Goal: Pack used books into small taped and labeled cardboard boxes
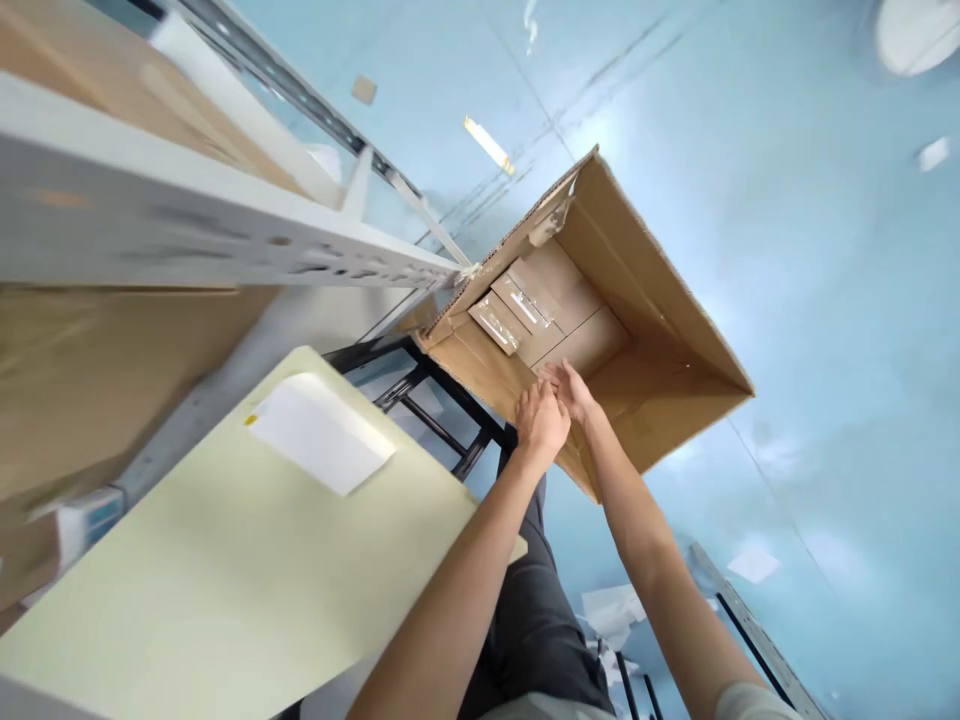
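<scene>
1. Beside the pale bench (225,590), an open cardboard carton (660,280) is seen from above, set over the blue floor (810,300).
2. On the bench, a white sheet (322,430) is marked by a small yellow patch at one corner; a blue-printed label (103,515) at far left is too blurred to be read.
3. The floor is strewn with paper scraps and a yellow-ended white strip (489,145); the left side is filled by a perforated metal rack (247,235), and a black metal frame (439,420) is placed next to the carton.
4. The carton's mouth is turned up toward the viewer, its longer sides slanted from upper left to lower right; small brown boxes (523,303), some taped, are laid at its bottom.
5. Above the carton's near wall, the left hand (541,420) is curled and the right hand (570,390) loosely extended, overlapping in view; whether anything is held in either grip cannot be told.
</scene>
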A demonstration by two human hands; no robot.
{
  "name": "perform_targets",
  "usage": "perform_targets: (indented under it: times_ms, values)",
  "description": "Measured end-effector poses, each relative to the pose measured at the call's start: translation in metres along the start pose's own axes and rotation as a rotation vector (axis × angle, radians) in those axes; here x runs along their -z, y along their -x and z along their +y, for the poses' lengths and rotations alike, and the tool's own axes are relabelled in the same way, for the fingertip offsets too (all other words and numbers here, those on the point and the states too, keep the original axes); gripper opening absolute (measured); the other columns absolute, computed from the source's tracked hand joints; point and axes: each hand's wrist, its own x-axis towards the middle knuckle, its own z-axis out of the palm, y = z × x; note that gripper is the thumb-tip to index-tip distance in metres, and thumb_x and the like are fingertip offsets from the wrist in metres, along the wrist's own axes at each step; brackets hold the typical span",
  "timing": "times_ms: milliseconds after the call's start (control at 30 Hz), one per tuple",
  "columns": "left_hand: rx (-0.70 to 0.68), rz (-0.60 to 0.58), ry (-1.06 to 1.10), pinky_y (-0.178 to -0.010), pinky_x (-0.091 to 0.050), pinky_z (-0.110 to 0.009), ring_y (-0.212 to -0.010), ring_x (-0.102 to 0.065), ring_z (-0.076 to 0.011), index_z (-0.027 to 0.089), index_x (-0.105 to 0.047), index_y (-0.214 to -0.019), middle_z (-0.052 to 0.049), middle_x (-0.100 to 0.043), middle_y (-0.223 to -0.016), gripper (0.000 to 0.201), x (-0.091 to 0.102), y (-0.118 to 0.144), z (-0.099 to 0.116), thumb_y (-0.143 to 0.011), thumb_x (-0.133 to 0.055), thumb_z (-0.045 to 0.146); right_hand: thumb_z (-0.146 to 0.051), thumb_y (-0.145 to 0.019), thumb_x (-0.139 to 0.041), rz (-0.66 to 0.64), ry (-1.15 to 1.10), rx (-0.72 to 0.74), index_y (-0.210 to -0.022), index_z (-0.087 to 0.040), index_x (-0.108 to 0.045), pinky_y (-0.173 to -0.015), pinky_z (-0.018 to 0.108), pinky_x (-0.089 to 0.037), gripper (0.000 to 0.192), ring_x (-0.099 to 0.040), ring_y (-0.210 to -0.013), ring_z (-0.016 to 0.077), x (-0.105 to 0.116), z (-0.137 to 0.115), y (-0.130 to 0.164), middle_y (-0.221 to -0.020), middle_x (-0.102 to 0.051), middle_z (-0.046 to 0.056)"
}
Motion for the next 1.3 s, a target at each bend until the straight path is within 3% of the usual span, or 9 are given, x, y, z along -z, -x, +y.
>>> perform_targets:
  times_ms: [167, 267, 333, 433, 567, 733, 867, 1067, 1300]
  values:
    - [-0.206, 0.002, 0.142, -0.126, -0.058, -0.045, -0.141, -0.074, -0.0315, 0.021, -0.076, -0.138, -0.017, -0.078, -0.145, 0.036, 0.039, 0.085, 0.021, -0.107, -0.061, 0.011, -0.062, -0.111, -0.066, -0.020, -0.127, 0.051, -0.114, -0.028, -0.069, -0.095, 0.045, -0.074, 0.035, -0.083, -0.096, 0.0259, 0.017, 0.001, 0.117, -0.114, -0.087, 0.010]
    - [-0.317, 0.053, 0.253, -0.125, -0.061, -0.044, -0.139, -0.077, -0.0289, 0.026, -0.077, -0.136, -0.012, -0.081, -0.141, 0.037, 0.060, 0.142, 0.019, -0.107, -0.061, 0.010, -0.052, -0.115, -0.061, -0.060, -0.109, 0.119, -0.118, -0.028, -0.073, -0.091, 0.036, -0.074, 0.027, -0.082, -0.091, 0.0209, 0.013, -0.003, 0.183, -0.119, -0.088, 0.009]
    - [-0.364, 0.127, 0.334, -0.124, -0.062, -0.044, -0.138, -0.078, -0.0282, 0.028, -0.078, -0.134, -0.011, -0.083, -0.140, 0.036, 0.073, 0.182, 0.008, -0.106, -0.062, 0.011, -0.050, -0.114, -0.062, -0.109, -0.032, 0.188, -0.121, -0.028, -0.075, -0.095, 0.035, -0.073, 0.027, -0.084, -0.099, 0.0206, 0.002, -0.002, 0.230, -0.127, -0.087, 0.010]
    - [-0.382, 0.277, 0.495, -0.124, -0.063, -0.046, -0.136, -0.080, -0.0286, 0.026, -0.080, -0.133, -0.011, -0.084, -0.143, 0.033, 0.091, 0.248, -0.029, -0.106, -0.065, 0.016, -0.054, -0.109, -0.069, -0.208, 0.161, 0.344, -0.127, -0.031, -0.079, -0.114, 0.040, -0.067, 0.030, -0.082, -0.126, 0.0232, -0.026, 0.013, 0.304, -0.140, -0.085, 0.008]
    - [-0.366, 0.542, 0.804, -0.122, -0.065, -0.048, -0.133, -0.082, -0.0297, 0.025, -0.080, -0.130, -0.012, -0.086, -0.140, 0.030, 0.091, 0.348, -0.126, -0.107, -0.062, 0.028, -0.069, -0.100, -0.080, -0.391, 0.446, 0.515, -0.136, -0.034, -0.080, -0.134, 0.051, -0.052, 0.050, -0.073, -0.149, 0.0296, -0.075, 0.065, 0.396, -0.151, -0.081, 0.007]
    - [-0.218, 0.922, 1.126, -0.116, -0.067, -0.052, -0.123, -0.085, -0.0334, 0.023, -0.081, -0.120, -0.014, -0.088, -0.128, 0.033, 0.039, 0.485, -0.279, -0.104, -0.067, 0.049, -0.076, -0.094, -0.085, -0.705, 0.753, 0.482, -0.140, -0.034, -0.081, -0.138, 0.055, -0.046, 0.063, -0.073, -0.148, 0.0328, -0.150, 0.181, 0.462, -0.152, -0.081, 0.008]
    - [-0.030, 1.254, 1.267, -0.115, -0.067, -0.052, -0.117, -0.086, -0.0325, 0.023, -0.082, -0.116, -0.013, -0.088, -0.121, 0.035, -0.014, 0.591, -0.366, -0.100, -0.072, 0.052, -0.074, -0.088, -0.092, -0.928, 1.040, 0.298, -0.136, -0.033, -0.083, -0.134, 0.054, -0.051, 0.064, -0.076, -0.141, 0.0334, -0.219, 0.291, 0.480, -0.145, -0.084, 0.009]
    - [0.239, 1.700, 1.450, -0.114, -0.065, -0.050, -0.117, -0.084, -0.0305, 0.022, -0.083, -0.116, -0.012, -0.088, -0.121, 0.033, -0.094, 0.708, -0.431, -0.098, -0.074, 0.050, -0.074, -0.086, -0.092, -1.173, 1.415, 0.109, -0.135, -0.033, -0.082, -0.138, 0.056, -0.047, 0.065, -0.076, -0.143, 0.0338, -0.308, 0.452, 0.510, -0.145, -0.084, 0.011]
    - [0.548, 2.046, 1.589, -0.113, -0.064, -0.048, -0.119, -0.083, -0.0315, 0.020, -0.082, -0.113, -0.015, -0.087, -0.124, 0.039, -0.179, 0.778, -0.467, -0.097, -0.080, 0.055, -0.072, -0.088, -0.091, -1.355, 1.740, -0.069, -0.133, -0.035, -0.082, -0.133, 0.055, -0.051, 0.059, -0.078, -0.140, 0.0330, -0.353, 0.603, 0.538, -0.144, -0.085, 0.009]
